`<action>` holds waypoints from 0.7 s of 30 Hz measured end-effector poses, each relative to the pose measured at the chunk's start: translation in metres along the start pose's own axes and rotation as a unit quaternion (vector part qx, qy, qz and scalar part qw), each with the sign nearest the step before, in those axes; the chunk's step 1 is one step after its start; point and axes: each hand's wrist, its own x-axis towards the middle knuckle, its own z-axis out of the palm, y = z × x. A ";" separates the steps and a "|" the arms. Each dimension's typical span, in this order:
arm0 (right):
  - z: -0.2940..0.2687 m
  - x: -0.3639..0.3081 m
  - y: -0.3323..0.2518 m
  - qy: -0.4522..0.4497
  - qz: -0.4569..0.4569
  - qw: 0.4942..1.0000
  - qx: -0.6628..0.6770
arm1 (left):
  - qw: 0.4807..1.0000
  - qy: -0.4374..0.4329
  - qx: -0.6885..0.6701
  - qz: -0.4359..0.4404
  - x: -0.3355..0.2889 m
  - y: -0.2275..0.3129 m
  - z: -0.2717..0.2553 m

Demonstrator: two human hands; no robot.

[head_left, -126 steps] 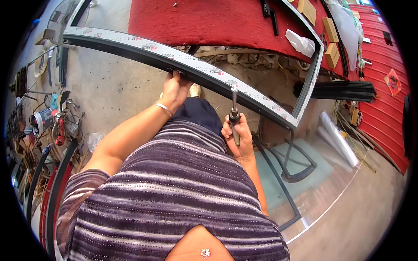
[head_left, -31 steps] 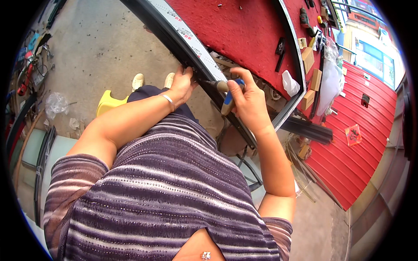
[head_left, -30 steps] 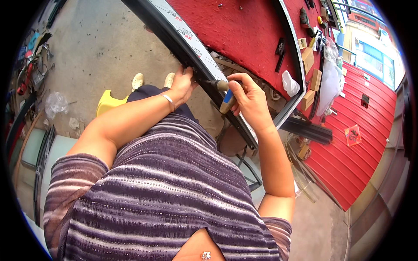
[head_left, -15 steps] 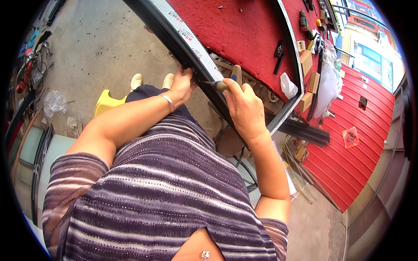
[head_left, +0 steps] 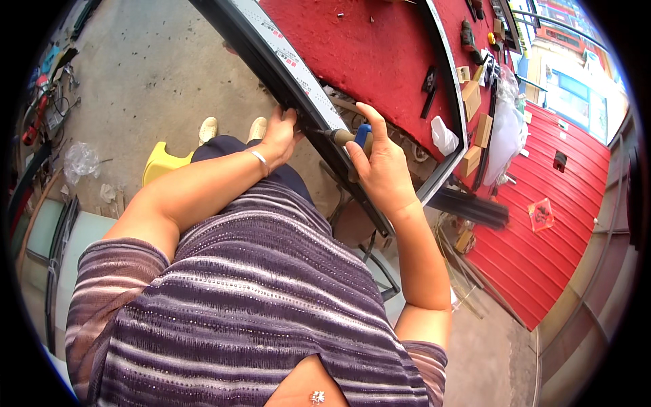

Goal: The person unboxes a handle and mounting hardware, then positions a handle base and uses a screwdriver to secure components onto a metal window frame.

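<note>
A long black frame (head_left: 268,70) with a white film strip on top lies slantwise across the red-covered table's near edge. My left hand (head_left: 278,139) is at the frame's near side, fingers closed against it; anything small between them is hidden. In my right hand (head_left: 383,169) is a screwdriver-like tool (head_left: 341,137) with a tan barrel, a blue part and a slim dark tip. That tip points left at the frame's side, close to my left fingers. My right index finger stretches up off the tool, while the thumb rests by its barrel. The tool's exact kind is unclear.
The red table (head_left: 366,54) carries a black hinge-like part (head_left: 428,91), crumpled white plastic (head_left: 444,136), cardboard boxes (head_left: 483,130) and a drill-like tool (head_left: 468,35). A yellow stool (head_left: 163,163) stands at left. Black profiles (head_left: 471,207) jut out at right.
My right hand has loosened its grip: the index finger has lifted from the tool and now points up, showing more of the blue part. The left hand stays at the frame.
</note>
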 end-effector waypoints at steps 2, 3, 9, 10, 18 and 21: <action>-0.001 0.001 0.004 -0.085 0.084 0.984 0.131 | 1.000 0.001 0.009 -0.003 -0.002 0.001 0.001; -0.004 0.001 0.007 -0.084 0.083 0.984 0.130 | 1.000 0.003 0.019 -0.006 -0.002 0.002 0.002; -0.010 -0.006 0.014 -0.114 0.019 0.986 0.123 | 1.000 0.011 0.001 -0.003 -0.003 0.002 0.002; -0.009 -0.008 0.008 -0.059 -0.018 0.994 -0.092 | 1.000 0.011 0.000 -0.003 -0.002 0.001 0.002; 0.003 -0.001 -0.003 0.026 0.053 0.998 0.014 | 1.000 0.022 0.001 -0.005 -0.003 0.002 0.004; 0.004 0.002 0.024 -0.090 0.041 0.995 0.026 | 1.000 0.017 0.001 -0.007 -0.001 0.000 0.004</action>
